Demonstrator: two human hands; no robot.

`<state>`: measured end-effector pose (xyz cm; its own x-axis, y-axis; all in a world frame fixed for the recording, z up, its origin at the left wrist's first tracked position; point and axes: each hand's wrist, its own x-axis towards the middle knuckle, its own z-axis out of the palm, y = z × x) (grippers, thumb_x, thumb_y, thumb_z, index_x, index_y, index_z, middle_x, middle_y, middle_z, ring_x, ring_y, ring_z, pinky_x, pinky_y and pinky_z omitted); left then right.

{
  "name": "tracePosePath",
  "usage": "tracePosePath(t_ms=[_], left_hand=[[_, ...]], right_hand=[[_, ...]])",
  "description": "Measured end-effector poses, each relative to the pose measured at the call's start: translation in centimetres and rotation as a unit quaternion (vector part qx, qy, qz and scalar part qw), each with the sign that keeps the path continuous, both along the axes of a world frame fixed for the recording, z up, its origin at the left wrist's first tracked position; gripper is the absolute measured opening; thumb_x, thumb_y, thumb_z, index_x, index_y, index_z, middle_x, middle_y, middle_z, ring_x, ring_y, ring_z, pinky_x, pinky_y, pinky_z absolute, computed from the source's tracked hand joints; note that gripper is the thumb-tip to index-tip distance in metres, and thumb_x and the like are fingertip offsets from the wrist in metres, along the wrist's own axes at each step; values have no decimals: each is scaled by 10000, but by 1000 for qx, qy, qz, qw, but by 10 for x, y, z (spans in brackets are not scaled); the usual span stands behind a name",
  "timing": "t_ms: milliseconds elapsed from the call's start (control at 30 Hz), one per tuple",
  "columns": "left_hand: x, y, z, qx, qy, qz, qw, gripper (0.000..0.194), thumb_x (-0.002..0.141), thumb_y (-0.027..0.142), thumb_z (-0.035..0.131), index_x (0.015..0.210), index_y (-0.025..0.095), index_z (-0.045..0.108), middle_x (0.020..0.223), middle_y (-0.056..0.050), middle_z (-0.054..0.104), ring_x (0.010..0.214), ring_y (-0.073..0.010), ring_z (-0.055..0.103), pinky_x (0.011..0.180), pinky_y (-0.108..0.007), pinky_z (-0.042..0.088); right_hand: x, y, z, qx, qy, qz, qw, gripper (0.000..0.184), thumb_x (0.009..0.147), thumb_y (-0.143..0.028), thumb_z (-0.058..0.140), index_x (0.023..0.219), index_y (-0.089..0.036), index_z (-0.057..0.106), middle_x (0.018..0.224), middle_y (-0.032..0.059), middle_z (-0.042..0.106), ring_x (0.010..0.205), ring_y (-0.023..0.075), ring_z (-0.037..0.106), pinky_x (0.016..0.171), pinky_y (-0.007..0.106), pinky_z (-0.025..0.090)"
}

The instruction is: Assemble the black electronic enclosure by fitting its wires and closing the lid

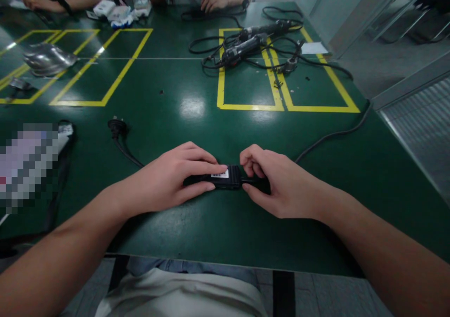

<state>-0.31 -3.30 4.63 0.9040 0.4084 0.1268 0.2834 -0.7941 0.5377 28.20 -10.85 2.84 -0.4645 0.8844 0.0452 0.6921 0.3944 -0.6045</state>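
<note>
While a black, white-labelled rectangular plastic box (pixel 232 176) was clamped by the left hand (pixel 179 172), its black cable (pixel 258 183) was enclosed by the curled right hand (pixel 283 183); whether it was pinched could not be told. Beyond the left hand, a black pronged plug (pixel 117 127) was seen.

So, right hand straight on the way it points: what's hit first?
The right hand would likely meet the black, rectangular, plastic-looking box first, at its facing end; depth is unclear.
</note>
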Motion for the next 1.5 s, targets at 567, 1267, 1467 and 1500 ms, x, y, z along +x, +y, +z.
tracePosePath(t_ms=[567, 1267, 1467, 1500], left_hand=[[3, -7, -1, -14, 16, 46, 999, 492, 1071, 317, 693, 1550, 230, 629, 1255, -88, 799, 1144, -248, 729, 1028, -388, 595], [-2, -2, 9, 36, 54, 67, 996, 141, 1047, 267, 606, 952, 207, 691, 1028, -62, 730, 938, -221, 681, 831, -338, 527], [0, -8, 11, -4, 121, 79, 989, 86, 1068, 238, 573, 1013, 215, 635, 966, -28, 721, 772, -188, 637, 680, -306, 438], [0, -9, 11, -7, 121, 79, 989, 90, 1070, 243, 573, 1011, 215, 634, 963, -27, 720, 773, -188, 638, 684, -305, 438]], right_hand=[[0, 0, -1, 13, 0, 12, 1000, 267, 875, -176, 637, 1070, -257, 473, 857, -17, 632, 708, 185, 566, 691, 337, 388], [-2, 0, -4, 80, -8, 41, 996, 61, 999, -173, 606, 1012, -232, 608, 868, 9, 690, 734, 178, 616, 710, 318, 423], [-4, -1, -8, 89, 7, 26, 996, 64, 1002, -164, 619, 1017, -226, 621, 916, 25, 724, 739, 171, 641, 680, 297, 453], [-4, -1, -8, 91, 9, 25, 996, 67, 1000, -162, 627, 1017, -227, 620, 919, 26, 728, 737, 171, 642, 676, 295, 455]])
